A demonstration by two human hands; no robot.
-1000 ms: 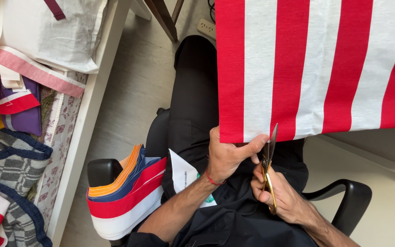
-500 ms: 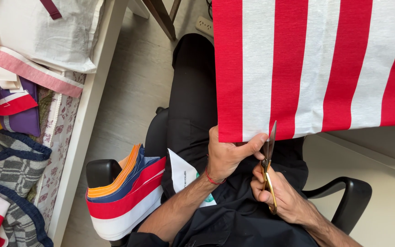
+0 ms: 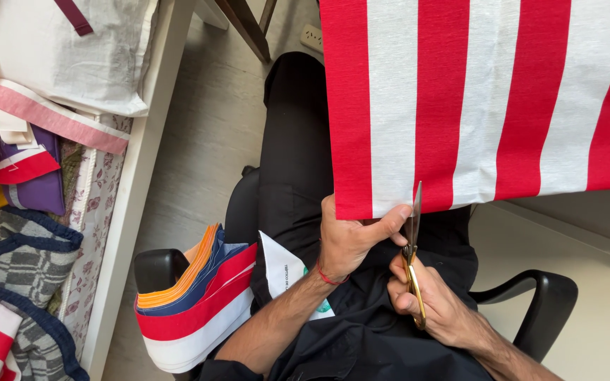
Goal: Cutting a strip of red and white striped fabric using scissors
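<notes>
Red-and-white striped fabric (image 3: pixel 488 99) hangs above a seated person's lap, stripes running away from them. Left hand (image 3: pixel 351 240) pinches its bottom edge; just right, the right hand (image 3: pixel 428 300) grips gold-handled scissors (image 3: pixel 412 243), blades upright at that edge. Folded cloth stack (image 3: pixel 195 303) drapes the chair arm, left.

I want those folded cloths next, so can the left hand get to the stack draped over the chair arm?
Probably yes: the stack of folded cloths lies just beside the left hand, with nothing between, but that hand now pinches the striped fabric.
</notes>
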